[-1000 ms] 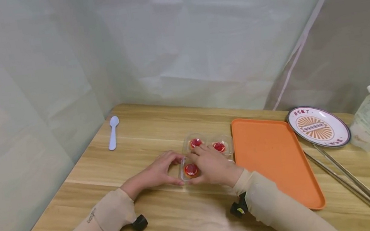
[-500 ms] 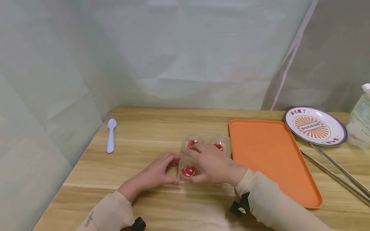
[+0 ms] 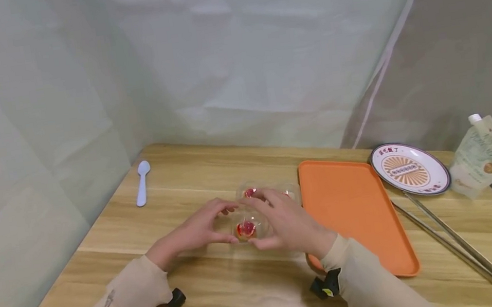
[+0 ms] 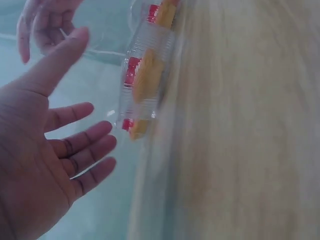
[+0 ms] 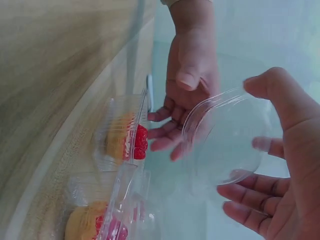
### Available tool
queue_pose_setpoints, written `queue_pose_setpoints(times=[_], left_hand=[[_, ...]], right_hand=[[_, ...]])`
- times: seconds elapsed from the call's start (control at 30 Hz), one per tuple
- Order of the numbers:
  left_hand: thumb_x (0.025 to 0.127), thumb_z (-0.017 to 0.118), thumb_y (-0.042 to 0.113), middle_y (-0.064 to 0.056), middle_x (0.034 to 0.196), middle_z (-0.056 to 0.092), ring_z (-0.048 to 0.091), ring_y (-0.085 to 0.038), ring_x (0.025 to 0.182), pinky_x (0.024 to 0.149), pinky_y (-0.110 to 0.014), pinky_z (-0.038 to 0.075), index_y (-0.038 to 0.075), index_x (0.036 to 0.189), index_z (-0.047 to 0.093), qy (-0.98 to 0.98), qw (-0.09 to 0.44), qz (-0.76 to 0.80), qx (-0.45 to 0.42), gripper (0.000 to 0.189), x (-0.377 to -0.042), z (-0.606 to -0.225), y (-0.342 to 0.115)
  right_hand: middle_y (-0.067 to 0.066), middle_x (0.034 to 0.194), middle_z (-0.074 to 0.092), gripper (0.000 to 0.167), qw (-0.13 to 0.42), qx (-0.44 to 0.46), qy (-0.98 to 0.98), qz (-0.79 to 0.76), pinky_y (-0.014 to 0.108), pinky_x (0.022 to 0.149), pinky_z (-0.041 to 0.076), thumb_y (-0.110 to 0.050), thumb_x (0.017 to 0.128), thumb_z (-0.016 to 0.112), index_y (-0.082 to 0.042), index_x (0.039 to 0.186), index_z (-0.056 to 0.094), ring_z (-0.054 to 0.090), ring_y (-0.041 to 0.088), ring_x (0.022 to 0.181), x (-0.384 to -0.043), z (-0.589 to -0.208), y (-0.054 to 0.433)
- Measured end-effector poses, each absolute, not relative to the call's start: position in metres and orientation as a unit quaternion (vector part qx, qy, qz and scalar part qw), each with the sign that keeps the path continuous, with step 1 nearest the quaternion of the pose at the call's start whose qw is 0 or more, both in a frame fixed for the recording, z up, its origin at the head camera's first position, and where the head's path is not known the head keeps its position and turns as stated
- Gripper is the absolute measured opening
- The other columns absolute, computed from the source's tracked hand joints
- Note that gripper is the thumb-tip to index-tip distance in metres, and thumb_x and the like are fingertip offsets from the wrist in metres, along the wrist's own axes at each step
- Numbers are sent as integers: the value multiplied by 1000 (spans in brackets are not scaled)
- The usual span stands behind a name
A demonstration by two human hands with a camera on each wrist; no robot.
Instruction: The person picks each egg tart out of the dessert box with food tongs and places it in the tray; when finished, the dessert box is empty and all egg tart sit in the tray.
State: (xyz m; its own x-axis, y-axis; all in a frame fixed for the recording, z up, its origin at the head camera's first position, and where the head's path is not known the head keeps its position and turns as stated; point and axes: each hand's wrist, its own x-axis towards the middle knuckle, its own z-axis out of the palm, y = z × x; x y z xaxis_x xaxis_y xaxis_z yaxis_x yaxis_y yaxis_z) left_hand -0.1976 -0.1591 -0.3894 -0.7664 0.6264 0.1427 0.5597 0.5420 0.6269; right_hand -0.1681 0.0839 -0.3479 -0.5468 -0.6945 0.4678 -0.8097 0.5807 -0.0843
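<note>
Clear, thin plastic forms the round domed lid (image 5: pixel 227 137) that the right hand (image 3: pixel 290 223) grips between thumb and fingers, above a ribbed tub (image 5: pixel 101 150) with a red-topped golden tart (image 5: pixel 127 140), on the wood-grain table (image 3: pixel 226 286) left of the smooth orange tray (image 3: pixel 346 202). Beside the lid, the left hand (image 3: pixel 197 230) has loosely spread fingers. Chinese characters edge the glossy plate (image 3: pixel 408 168); the white-capped pouch (image 3: pixel 482 158) bears blurred lettering.
</note>
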Motion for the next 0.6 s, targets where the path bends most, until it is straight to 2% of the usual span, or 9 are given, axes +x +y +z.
queue_pose_setpoints(times=[0.13,0.33,0.47,0.6], left_hand=[[73,82,35,-12,127,58,54,-26,117,97,-45,48,10,137,48,864,27,349,361,76,-193,-383,-155],[68,87,29,-13,132,54,53,-29,119,95,-46,49,8,139,45,843,3,377,384,84,-178,-371,-142],[65,89,26,-14,136,51,51,-29,122,97,-49,49,8,141,41,838,3,389,383,91,-169,-367,-135],[66,88,32,-9,134,53,52,-23,120,98,-47,50,8,140,43,841,-10,373,392,90,-163,-364,-131]], right_hand=[[9,127,55,77,231,435,-853,172,37,97,51,-41,72,76,-10,136,47,56,22,114,-163,-348,86],[10,125,56,77,275,424,-836,215,37,97,50,-37,68,79,-4,130,47,55,23,114,-155,-351,89],[9,124,57,76,271,414,-833,246,39,98,49,-36,69,78,-3,130,45,55,23,114,-150,-355,93],[7,123,57,74,250,403,-832,288,38,96,49,-33,72,77,-5,131,44,55,22,112,-145,-358,96]])
